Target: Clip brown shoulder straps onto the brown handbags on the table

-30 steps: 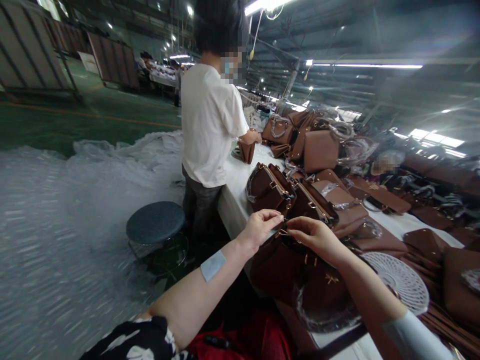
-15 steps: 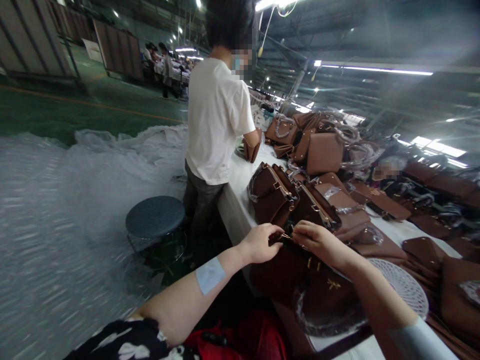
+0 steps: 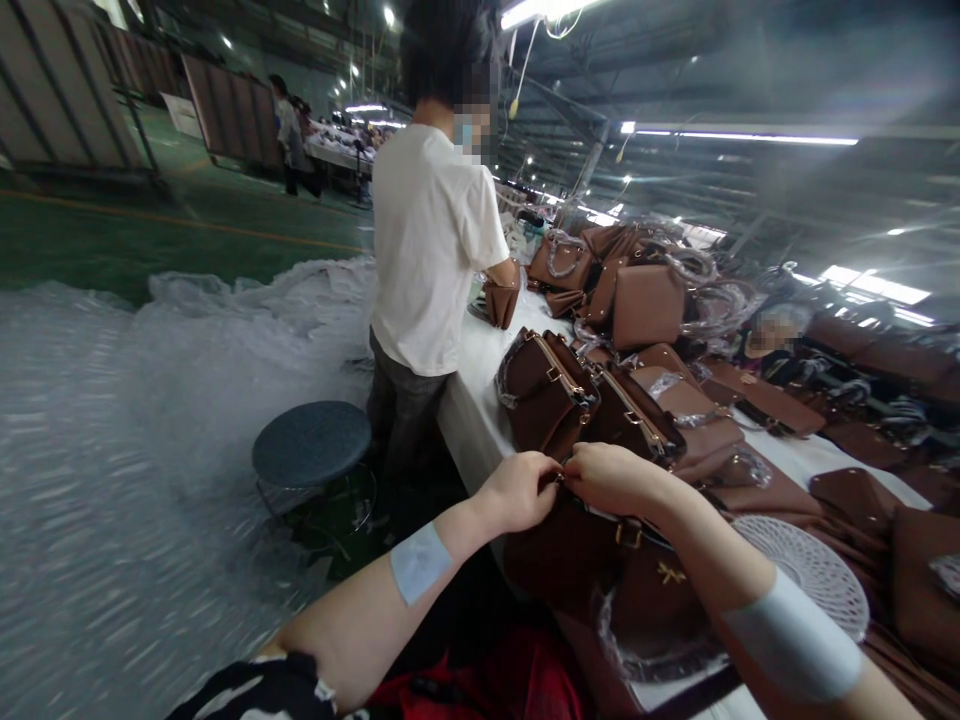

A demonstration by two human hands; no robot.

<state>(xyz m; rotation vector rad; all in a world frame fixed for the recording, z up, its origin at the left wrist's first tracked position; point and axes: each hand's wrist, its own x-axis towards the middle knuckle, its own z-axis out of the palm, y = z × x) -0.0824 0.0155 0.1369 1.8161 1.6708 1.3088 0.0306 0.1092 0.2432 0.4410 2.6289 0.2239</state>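
Note:
A dark brown handbag [image 3: 555, 550] with a gold bow emblem and a plastic-wrapped handle lies at the near table edge. At its top edge, my left hand [image 3: 525, 490] pinches a small part that I cannot make out. My right hand [image 3: 611, 480] is closed right beside it, fingertips at the same spot, and what it grips is hidden. Just beyond my hands stand two more dark brown bags [image 3: 544, 385] with gold zippers and buckles.
A white table [image 3: 480, 400] holds piles of brown bags [image 3: 649, 305]. A white lattice basket [image 3: 810, 575] is right of my right forearm. A person in a white shirt [image 3: 431, 240] stands ahead, near a round stool [image 3: 311, 443]. Clear plastic [image 3: 187, 400] heaps up at left.
My right hand has moved left, closer to my left hand, and its forearm shows more. The gold fitting beneath it is seen differently. People in the far background have shifted.

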